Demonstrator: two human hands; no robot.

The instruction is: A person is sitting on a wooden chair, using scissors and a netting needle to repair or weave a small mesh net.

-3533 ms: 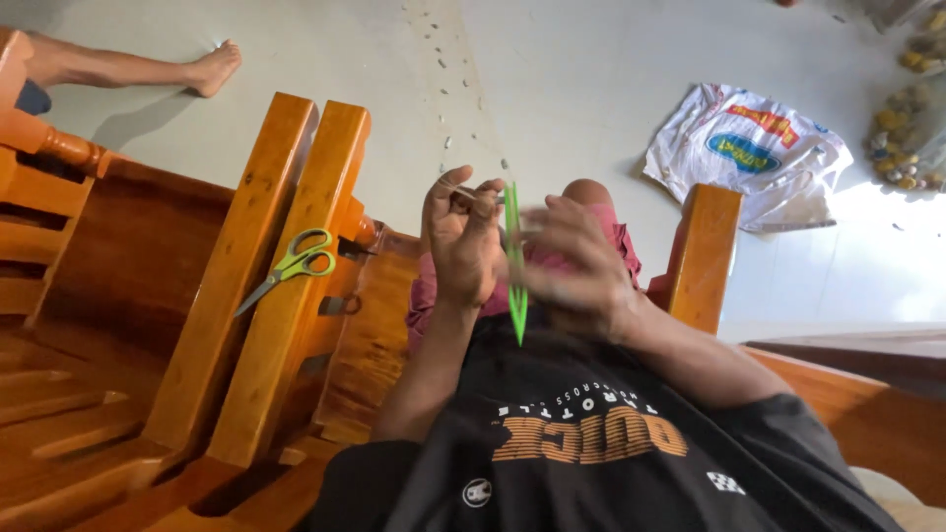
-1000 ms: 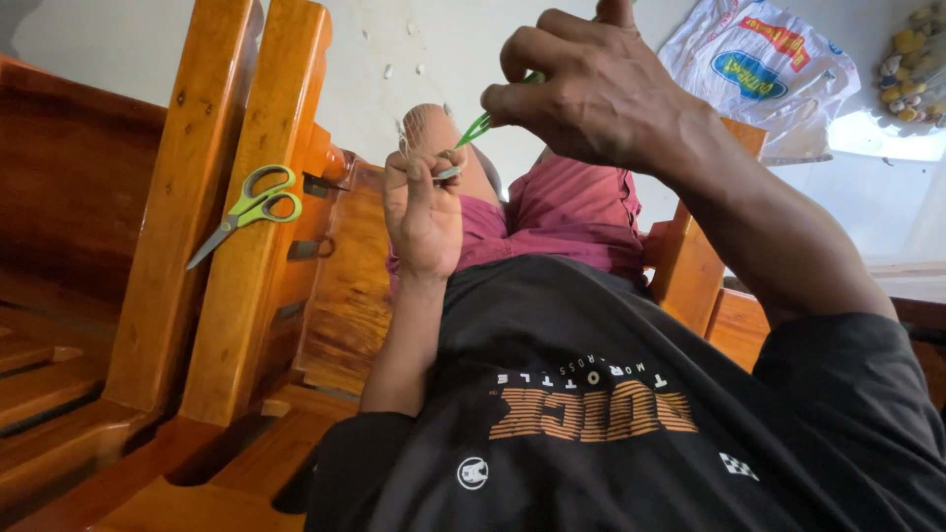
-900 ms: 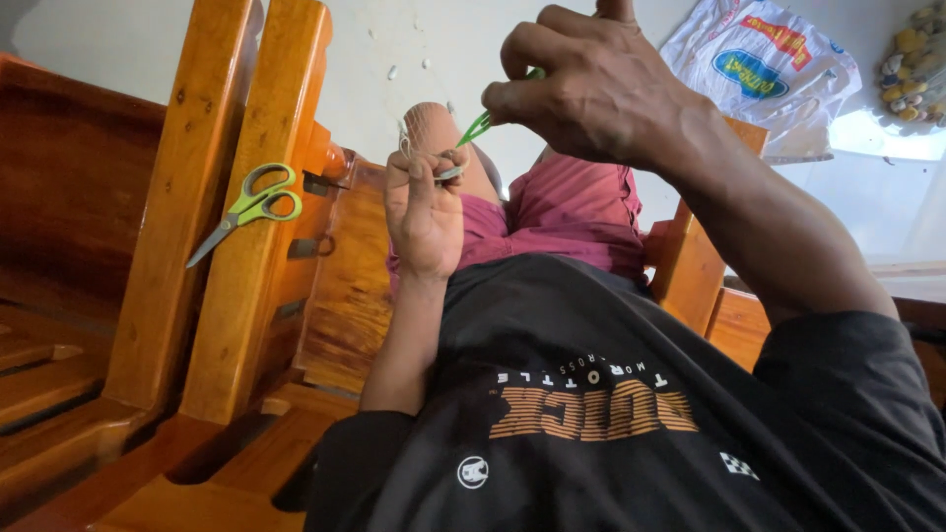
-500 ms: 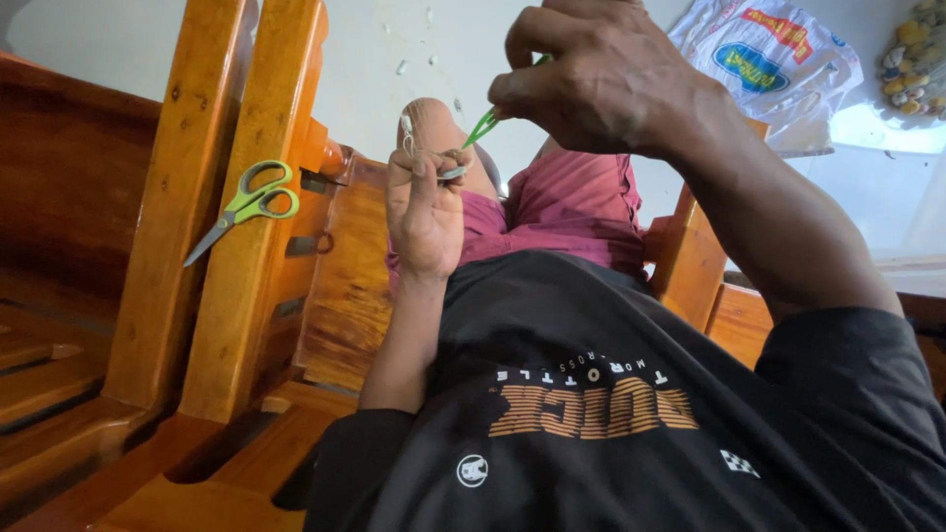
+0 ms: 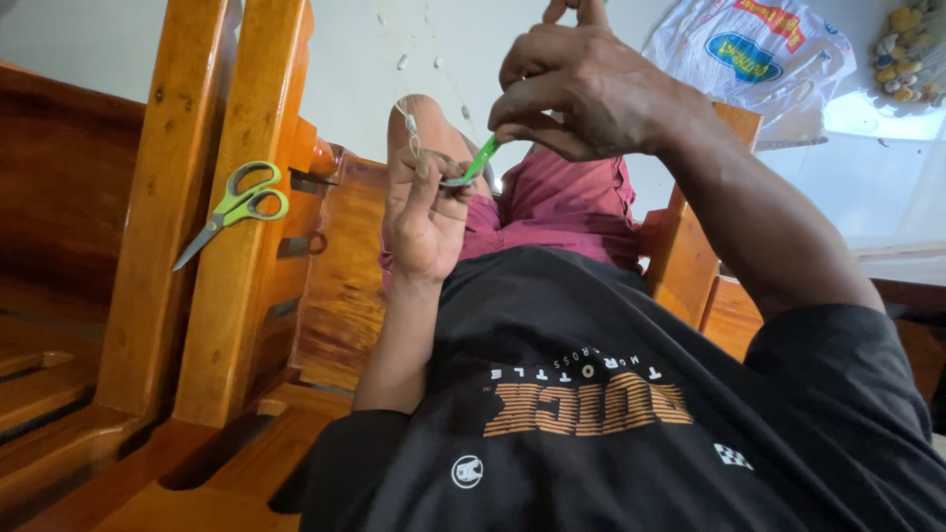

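Scissors (image 5: 235, 209) with green handles lie on the wooden armrest (image 5: 222, 296) at centre left of the frame, untouched. Right of them, our left hand (image 5: 424, 212) pinches a thin pale thread (image 5: 406, 116) strung with small beads, fingers closed on it. Upper centre, our right hand (image 5: 581, 84) grips a slim green strip (image 5: 480, 158). We judge both light and limp, best held near their ends.

Right hand (image 5: 591, 89) pushes green tool (image 5: 480, 159) against left hand (image 5: 426, 212).

floor: pale smooth concrete floor (image 5: 355, 69) | furniture: glossy orange-brown wooden chair frames (image 5: 187, 197) | light: bright daylight, upper right
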